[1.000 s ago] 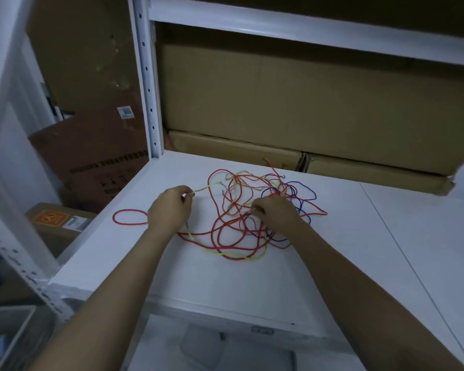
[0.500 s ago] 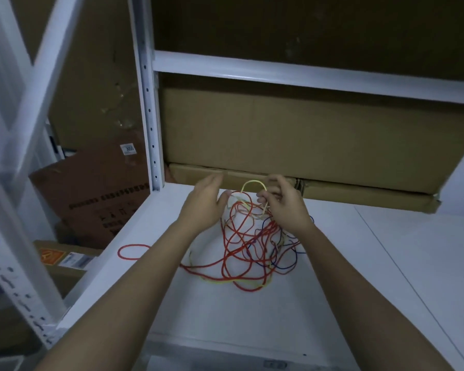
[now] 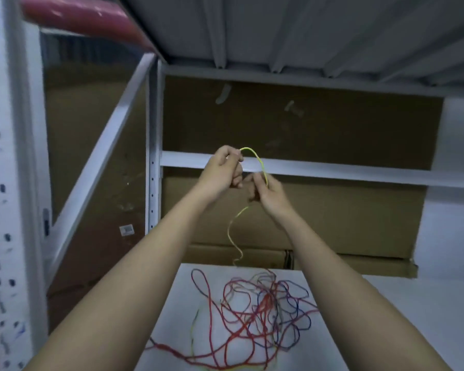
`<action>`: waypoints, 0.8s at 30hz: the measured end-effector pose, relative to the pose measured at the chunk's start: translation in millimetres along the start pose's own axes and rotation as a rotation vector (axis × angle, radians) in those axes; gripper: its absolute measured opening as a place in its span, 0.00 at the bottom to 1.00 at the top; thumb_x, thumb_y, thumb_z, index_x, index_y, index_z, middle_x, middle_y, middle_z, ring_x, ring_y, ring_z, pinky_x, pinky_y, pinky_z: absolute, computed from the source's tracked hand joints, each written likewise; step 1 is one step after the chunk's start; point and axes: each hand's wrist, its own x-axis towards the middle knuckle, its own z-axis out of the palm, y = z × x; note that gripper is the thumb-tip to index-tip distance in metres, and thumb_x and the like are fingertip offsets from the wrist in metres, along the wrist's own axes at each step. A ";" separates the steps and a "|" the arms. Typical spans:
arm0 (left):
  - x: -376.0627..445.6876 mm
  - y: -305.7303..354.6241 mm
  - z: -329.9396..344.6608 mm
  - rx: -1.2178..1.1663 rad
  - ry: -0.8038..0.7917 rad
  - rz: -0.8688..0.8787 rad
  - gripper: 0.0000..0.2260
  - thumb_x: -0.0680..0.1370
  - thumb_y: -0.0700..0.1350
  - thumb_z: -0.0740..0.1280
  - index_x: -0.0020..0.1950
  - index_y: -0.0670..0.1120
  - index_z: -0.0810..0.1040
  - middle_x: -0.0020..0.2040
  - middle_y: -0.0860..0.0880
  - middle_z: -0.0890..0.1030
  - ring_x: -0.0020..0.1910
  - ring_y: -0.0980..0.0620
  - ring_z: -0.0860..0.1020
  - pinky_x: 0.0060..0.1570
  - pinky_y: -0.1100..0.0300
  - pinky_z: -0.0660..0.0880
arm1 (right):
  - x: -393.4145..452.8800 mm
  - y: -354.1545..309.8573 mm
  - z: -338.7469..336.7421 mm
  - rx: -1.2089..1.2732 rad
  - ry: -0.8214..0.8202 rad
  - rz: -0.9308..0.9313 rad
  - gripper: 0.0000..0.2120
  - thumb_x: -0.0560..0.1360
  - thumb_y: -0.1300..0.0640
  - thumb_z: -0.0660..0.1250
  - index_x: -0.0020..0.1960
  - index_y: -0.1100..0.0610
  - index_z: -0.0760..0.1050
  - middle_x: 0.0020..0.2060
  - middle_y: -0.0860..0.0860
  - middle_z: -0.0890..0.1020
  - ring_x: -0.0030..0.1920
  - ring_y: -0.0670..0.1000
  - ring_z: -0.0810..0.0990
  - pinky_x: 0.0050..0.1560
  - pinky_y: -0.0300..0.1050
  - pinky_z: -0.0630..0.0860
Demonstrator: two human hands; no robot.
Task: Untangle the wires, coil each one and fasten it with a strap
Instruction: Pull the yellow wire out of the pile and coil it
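A tangle of red, blue and pale wires [image 3: 255, 317] lies on the white shelf board [image 3: 359, 317]. Both my hands are raised high above it. My left hand [image 3: 223, 170] pinches one end of a yellow wire [image 3: 257, 159]. The wire arcs over to my right hand [image 3: 268, 191], whose fingers curl round it. Below that hand the yellow wire hangs down in a wavy line into the back of the tangle. No strap is in view.
Brown cardboard boxes [image 3: 332, 218] fill the back of the shelf behind a white crossbar [image 3: 359, 174]. A white perforated upright [image 3: 153, 183] stands left of my hands, another upright [image 3: 6, 210] at the far left. The upper shelf's underside [image 3: 306, 30] is overhead.
Both hands rose from the shelf, drawing the yellow wire up out of the tangle. My view tilted upward, so the pile now sits low in the frame.
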 end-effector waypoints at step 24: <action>-38.6 -92.6 -44.1 -0.151 0.110 -0.231 0.10 0.83 0.43 0.56 0.49 0.43 0.75 0.59 0.43 0.80 0.59 0.51 0.79 0.61 0.60 0.74 | -103.6 69.8 31.2 -1.040 -0.354 -0.560 0.15 0.77 0.52 0.55 0.39 0.57 0.75 0.28 0.52 0.78 0.26 0.57 0.76 0.24 0.40 0.62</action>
